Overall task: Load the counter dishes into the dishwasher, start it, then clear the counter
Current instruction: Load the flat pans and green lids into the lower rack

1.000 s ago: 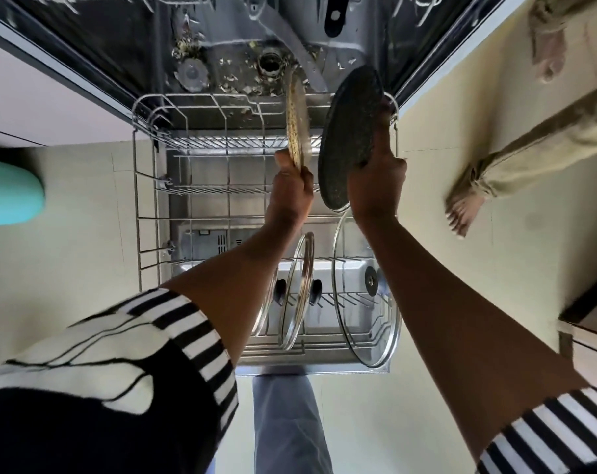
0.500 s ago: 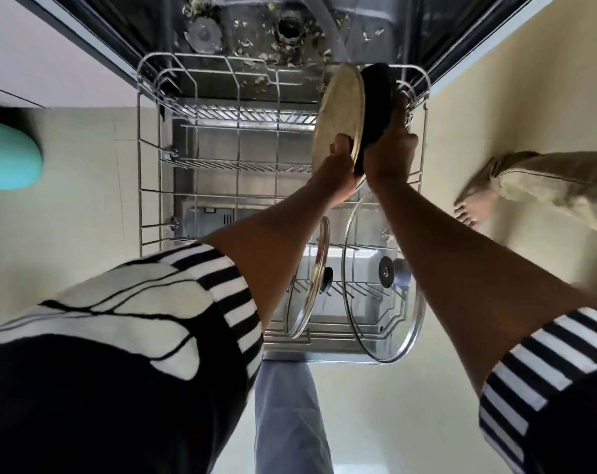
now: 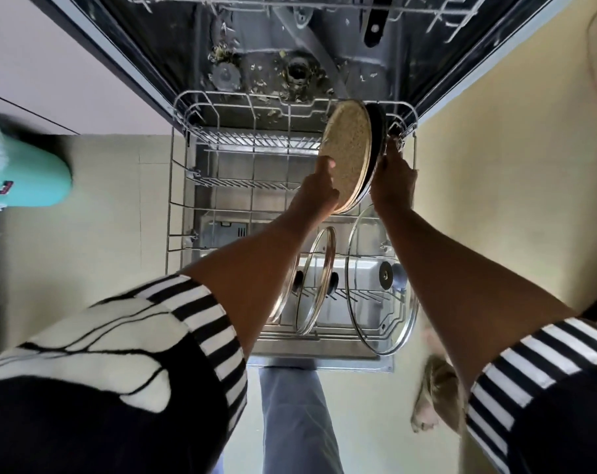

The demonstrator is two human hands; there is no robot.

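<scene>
Dishwasher rack [image 3: 179, 200]: three glass lids [image 3: 381, 278]; hands [image 3: 353, 189] pinching two upright plates [image 3: 350, 155]

No legible text; perhaps a small red-and-blue logo, unreadable, on the teal object [image 3: 27, 176].

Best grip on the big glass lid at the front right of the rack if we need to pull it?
Take the large glass lid by its upper rim, coming from above. It stands on edge in the lower rack, so the rim is exposed on top. Its knob points sideways toward the rack's right wall and looks cramped, so probably a worse grip.
</scene>
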